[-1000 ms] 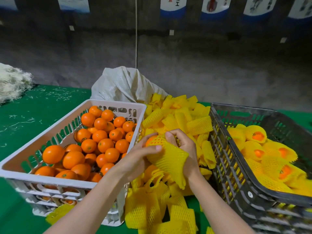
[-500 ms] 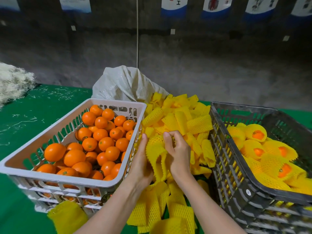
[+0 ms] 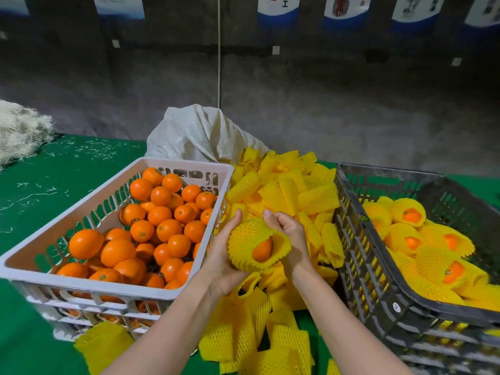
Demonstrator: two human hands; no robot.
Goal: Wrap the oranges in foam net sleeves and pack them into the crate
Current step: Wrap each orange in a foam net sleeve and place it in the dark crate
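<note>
Gripping a yellow foam net sleeve [image 3: 247,235] with both hands, we hold it between two crates, just above a heap of spare sleeves [image 3: 293,192]. Our left hand [image 3: 224,257] cups it from the side and below, thumb pressed against its top. Our right hand [image 3: 290,238] curls round the far side, thumb raised close to the left one. Both sets of fingers are clamped on the soft, diamond-meshed foam. One smooth, glossy orange [image 3: 262,250] sits inside, its skin showing only through the open mouth, which faces us with a wavy, scalloped lip.

To our left, a white crate [image 3: 89,290] of rigid slotted plastic holds the loose oranges [image 3: 168,230], round and shiny, some with small green stem scars. To our right, a dark crate [image 3: 378,282] with slatted walls carries the wrapped oranges [image 3: 408,212], each a puffy yellow bundle with a patch of peel at one end.

The spare sleeves lie as flattened ribbed tubes, spilling toward us across the green tabletop [image 3: 54,171]. Behind them slumps a crumpled woven sack [image 3: 200,133], pale and coarse. Thin pale threads litter the cloth, and a fluffy fibre mass [image 3: 19,131] sits at the far left edge.
</note>
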